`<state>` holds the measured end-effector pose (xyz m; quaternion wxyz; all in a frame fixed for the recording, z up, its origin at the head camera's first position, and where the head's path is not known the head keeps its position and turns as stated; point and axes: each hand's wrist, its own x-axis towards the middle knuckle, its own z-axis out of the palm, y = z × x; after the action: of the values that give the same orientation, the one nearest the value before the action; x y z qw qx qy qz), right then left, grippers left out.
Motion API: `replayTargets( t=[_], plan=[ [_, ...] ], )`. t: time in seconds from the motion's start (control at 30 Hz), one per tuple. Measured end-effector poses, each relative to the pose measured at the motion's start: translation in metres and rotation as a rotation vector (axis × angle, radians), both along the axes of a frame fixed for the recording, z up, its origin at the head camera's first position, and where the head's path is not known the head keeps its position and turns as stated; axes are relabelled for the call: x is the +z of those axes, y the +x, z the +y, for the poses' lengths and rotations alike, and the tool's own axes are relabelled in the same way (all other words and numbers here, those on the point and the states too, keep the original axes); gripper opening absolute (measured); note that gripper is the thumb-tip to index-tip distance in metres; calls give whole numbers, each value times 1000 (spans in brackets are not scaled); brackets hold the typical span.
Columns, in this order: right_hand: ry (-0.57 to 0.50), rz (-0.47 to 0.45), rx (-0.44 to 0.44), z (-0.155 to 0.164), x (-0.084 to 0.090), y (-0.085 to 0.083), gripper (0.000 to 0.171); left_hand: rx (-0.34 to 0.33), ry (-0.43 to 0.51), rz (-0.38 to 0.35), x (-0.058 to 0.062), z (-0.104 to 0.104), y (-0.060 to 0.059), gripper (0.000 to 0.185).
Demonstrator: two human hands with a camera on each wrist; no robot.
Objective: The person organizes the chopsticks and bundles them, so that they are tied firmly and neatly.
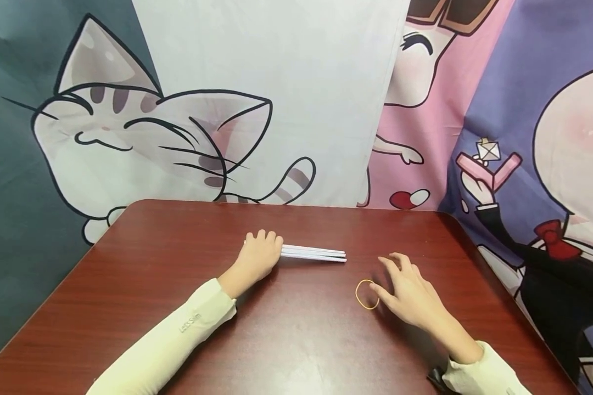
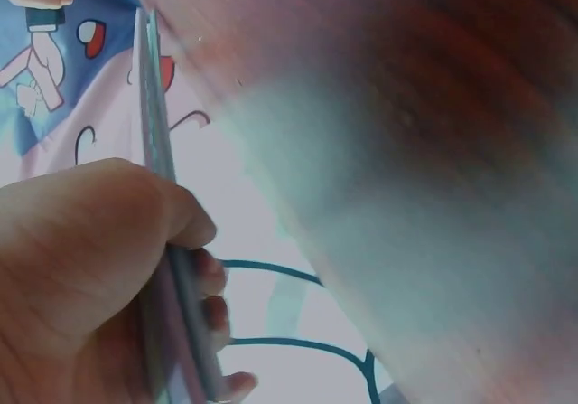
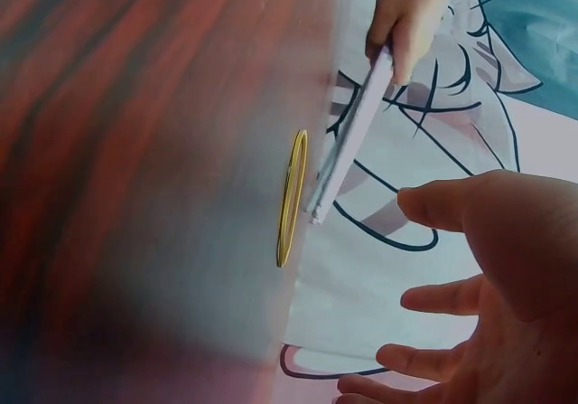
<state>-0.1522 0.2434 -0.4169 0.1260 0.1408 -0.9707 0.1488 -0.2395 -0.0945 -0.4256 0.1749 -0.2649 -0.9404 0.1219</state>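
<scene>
A bundle of thin white sticks (image 1: 313,253) lies on the dark red wooden table (image 1: 296,340). My left hand (image 1: 259,253) grips its left end, fingers curled round the sticks (image 2: 158,142), as the left wrist view shows. A yellow rubber band (image 1: 367,294) lies flat on the table to the right. My right hand (image 1: 407,293) is spread with its fingers apart just right of the band, thumb tip at its edge. In the right wrist view the band (image 3: 291,196) sits beside the stick bundle (image 3: 348,142), and the right hand's fingers (image 3: 442,295) hold nothing.
Cartoon-printed cloth hangs behind the table, with a cat (image 1: 143,148) at the left and pink and purple figures at the right. The table's rounded far corners and right edge (image 1: 494,263) are close to the cloth.
</scene>
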Motion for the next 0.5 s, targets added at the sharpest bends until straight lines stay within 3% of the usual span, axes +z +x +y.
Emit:
replayTargets(
  t=[0.23, 0.4, 0.5],
  plan=[
    [-129, 53, 26, -11, 9, -14, 68, -42, 64, 173, 10, -1, -2, 6],
    [-261, 129, 73, -28, 22, -31, 67, -95, 128, 296, 21, 3, 0, 28],
    [-275, 208, 115, -43, 32, -39, 67, -119, 162, 364, 30, 8, 3, 38]
  ],
)
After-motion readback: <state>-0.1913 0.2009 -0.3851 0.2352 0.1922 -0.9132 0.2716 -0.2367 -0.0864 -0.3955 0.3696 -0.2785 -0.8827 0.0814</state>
